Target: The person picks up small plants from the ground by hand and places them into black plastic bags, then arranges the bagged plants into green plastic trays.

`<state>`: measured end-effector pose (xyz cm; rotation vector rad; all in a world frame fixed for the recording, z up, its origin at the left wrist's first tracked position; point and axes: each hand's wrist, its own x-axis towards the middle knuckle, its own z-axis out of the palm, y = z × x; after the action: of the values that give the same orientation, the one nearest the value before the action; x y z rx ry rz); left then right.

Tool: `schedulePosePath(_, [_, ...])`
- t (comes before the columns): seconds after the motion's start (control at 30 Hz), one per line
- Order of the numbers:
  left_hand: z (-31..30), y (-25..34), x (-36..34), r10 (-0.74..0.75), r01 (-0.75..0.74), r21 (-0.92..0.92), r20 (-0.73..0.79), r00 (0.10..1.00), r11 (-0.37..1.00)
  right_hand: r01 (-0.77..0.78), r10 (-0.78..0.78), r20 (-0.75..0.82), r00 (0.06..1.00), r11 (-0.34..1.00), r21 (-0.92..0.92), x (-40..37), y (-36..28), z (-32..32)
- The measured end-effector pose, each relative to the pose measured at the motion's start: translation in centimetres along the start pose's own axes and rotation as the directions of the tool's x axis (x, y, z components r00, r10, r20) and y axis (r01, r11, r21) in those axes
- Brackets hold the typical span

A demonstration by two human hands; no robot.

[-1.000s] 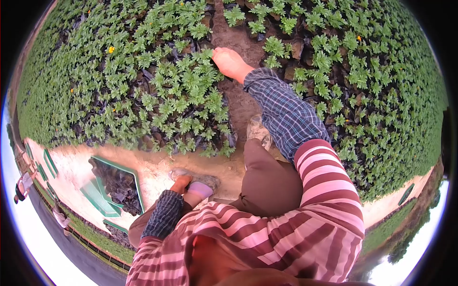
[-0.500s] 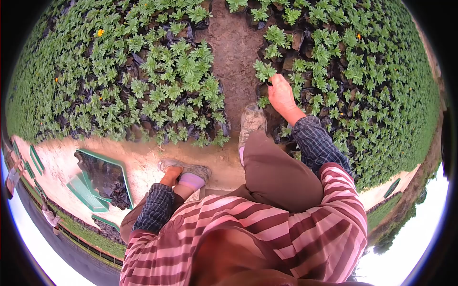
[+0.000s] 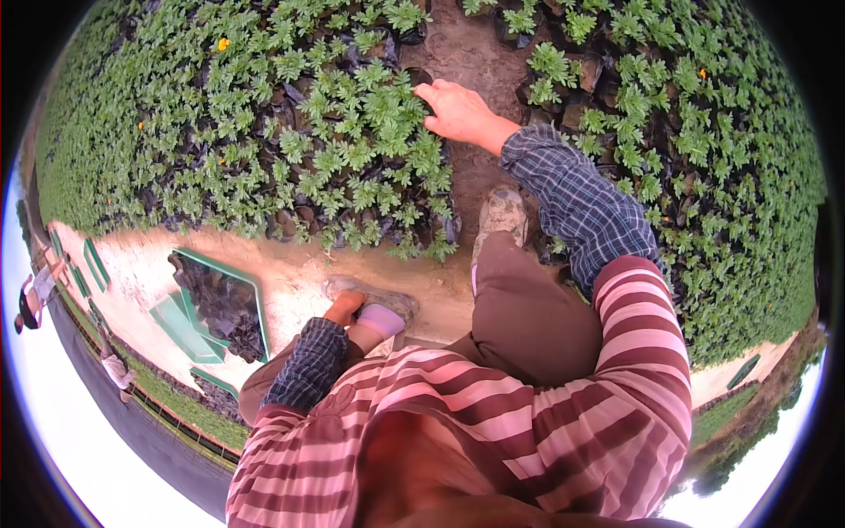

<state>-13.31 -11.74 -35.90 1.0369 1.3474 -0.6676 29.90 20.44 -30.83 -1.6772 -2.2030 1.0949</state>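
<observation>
My right hand (image 3: pixel 459 113) reaches across the dirt path to the edge of the left bed. Its index finger and thumb are apart, beside the leaves of a green seedling (image 3: pixel 403 104); the other fingers are mostly hidden. A dark pot rim (image 3: pixel 422 79) shows by the fingertips. I see nothing held in this hand. Low beside my left shoe (image 3: pixel 387 301) is my left hand (image 3: pixel 345 307), close to the ankle; its fingers are too small and covered to read.
Dense seedlings in black bags fill the left bed and the right bed (image 3: pixel 731 176). Between them runs a dirt path (image 3: pixel 462 53), where my other shoe (image 3: pixel 503 216) stands. A green-edged tray (image 3: pixel 220 304) holds dark bags at lower left. Two people are farther off.
My right hand has left a seedling at the edge of the right bed and crossed the path to the left bed. My left hand stays by the shoe. The view has shifted slightly.
</observation>
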Motion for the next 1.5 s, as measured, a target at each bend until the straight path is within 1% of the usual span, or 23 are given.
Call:
schedulePosePath(0.2, [-0.2, -3.3, 3.6, -0.083, 0.111, -0.263, 0.114, 0.990, 0.958, -0.021, 0.019, -0.045, 0.999, 0.999, -0.045, 1.4, 0.5, 2.8])
schedulePosePath(0.23, [-0.7, -1.2, 2.7, -0.172, 0.198, -0.294, 0.112, 0.979, 0.935, -0.006, 0.005, -0.056, 0.998, 1.000, -0.011, 1.4, 0.7, 2.8])
schedulePosePath(0.3, [-1.4, 3.7, 0.6, -0.451, 0.435, -0.537, 0.110, 0.886, 0.723, -0.011, 0.018, -0.098, 0.995, 0.997, 0.075, 1.2, 0.9, 2.6])
schedulePosePath(0.47, [-1.9, 5.0, -0.2, -0.438, 0.422, -0.552, 0.111, 0.892, 0.719, -0.033, 0.063, -0.158, 0.985, 0.983, 0.183, 1.4, 1.3, 3.3])
schedulePosePath(0.53, [-1.6, 4.0, 0.0, -0.337, 0.336, -0.373, 0.066, 0.939, 0.865, -0.078, 0.130, -0.223, 0.966, 0.971, 0.228, 0.9, 1.2, 3.5])
schedulePosePath(0.6, [-0.3, -1.0, 2.8, -0.245, 0.257, -0.329, 0.079, 0.966, 0.909, -0.085, 0.131, -0.206, 0.970, 0.973, 0.214, 0.3, 1.2, 3.2])
schedulePosePath(0.67, [-0.2, -4.0, 3.6, -0.151, 0.175, -0.289, 0.101, 0.983, 0.941, -0.098, 0.155, -0.319, 0.935, 0.977, 0.189, -0.3, 1.4, 2.7])
schedulePosePath(0.77, [-1.1, -1.9, 2.3, 0.055, -0.032, -0.197, 0.109, 0.993, 0.980, -0.084, 0.134, -0.404, 0.905, 0.987, 0.138, -0.6, 3.0, 0.0])
schedulePosePath(0.8, [-3.0, 2.7, -0.2, 0.178, -0.224, 0.273, 0.184, 0.967, 0.935, -0.079, 0.111, -0.423, 0.899, 0.993, 0.093, -0.5, 3.8, -0.7])
schedulePosePath(0.83, [-4.0, 5.5, -1.8, 0.245, -0.388, 0.658, 0.303, 0.921, 0.646, -0.096, 0.121, -0.423, 0.898, 0.992, 0.079, -0.7, 3.9, -1.9])
schedulePosePath(0.87, [-3.6, 5.0, -1.4, 0.245, -0.391, 0.652, 0.308, 0.919, 0.649, -0.121, 0.136, -0.429, 0.893, 0.991, 0.063, -0.6, 4.7, -2.4])
schedulePosePath(0.93, [-2.9, 4.4, -0.8, 0.083, -0.159, 0.487, 0.174, 0.981, 0.859, -0.174, 0.164, -0.444, 0.881, 0.985, 0.018, -0.4, 6.1, -2.7])
schedulePosePath(1.0, [-2.9, 3.8, -0.5, 0.120, -0.217, 0.576, 0.202, 0.972, 0.788, -0.180, 0.160, -0.457, 0.875, 0.984, -0.001, -1.0, 7.1, -2.5])
schedulePosePath(1.07, [-2.5, 2.9, -0.1, 0.166, -0.280, 0.654, 0.232, 0.958, 0.703, -0.334, 0.303, -0.425, 0.853, 0.942, 0.000, -1.8, 8.0, -1.8])
schedulePosePath(1.1, [-1.7, 1.2, 1.0, 0.163, -0.271, 0.647, 0.224, 0.961, 0.712, -0.398, 0.352, -0.380, 0.855, 0.916, -0.048, -2.1, 8.8, -1.4])
schedulePosePath(1.13, [-0.5, -1.4, 2.7, 0.037, -0.078, 0.340, 0.127, 0.991, 0.937, -0.386, 0.334, -0.347, 0.876, 0.918, -0.090, -2.6, 9.0, -1.6])
schedulePosePath(1.2, [-0.2, -1.9, 3.1, -0.120, 0.123, -0.040, 0.076, 0.990, 0.992, -0.532, 0.499, -0.307, 0.810, 0.846, -0.028, -2.7, 6.7, -4.0])
schedulePosePath(1.23, [-1.0, 0.1, 2.2, 0.004, -0.057, 0.283, 0.183, 0.983, 0.957, -0.536, 0.474, -0.396, 0.786, 0.842, -0.055, -2.5, 4.9, -5.5])
schedulePosePath(1.27, [-1.6, 1.6, 1.5, 0.043, -0.150, 0.438, 0.245, 0.969, 0.886, -0.307, 0.248, -0.555, 0.794, 0.952, -0.014, -1.8, 3.1, -7.5])
schedulePosePath(1.3, [-2.3, 3.2, 0.8, 0.082, -0.250, 0.568, 0.305, 0.949, 0.784, -0.218, 0.186, -0.554, 0.812, 0.976, 0.008, -0.9, 2.4, -8.0])
schedulePosePath(1.33, [-1.9, 4.1, 0.5, -0.138, 0.110, 0.175, 0.156, 0.978, 0.978, -0.127, 0.121, -0.555, 0.823, 0.991, 0.027, 0.3, 2.0, -8.3])
schedulePosePath(1.37, [-1.9, 4.8, 0.0, -0.388, 0.405, -0.296, 0.119, 0.914, 0.865, -0.091, 0.113, -0.524, 0.844, 0.994, 0.069, 1.9, 2.0, -7.7])
schedulePosePath(1.5, [-0.5, -1.2, 2.7, -0.253, 0.279, -0.282, 0.128, 0.959, 0.918, -0.132, 0.172, -0.429, 0.887, 0.984, 0.121, 7.7, 2.9, -4.8])
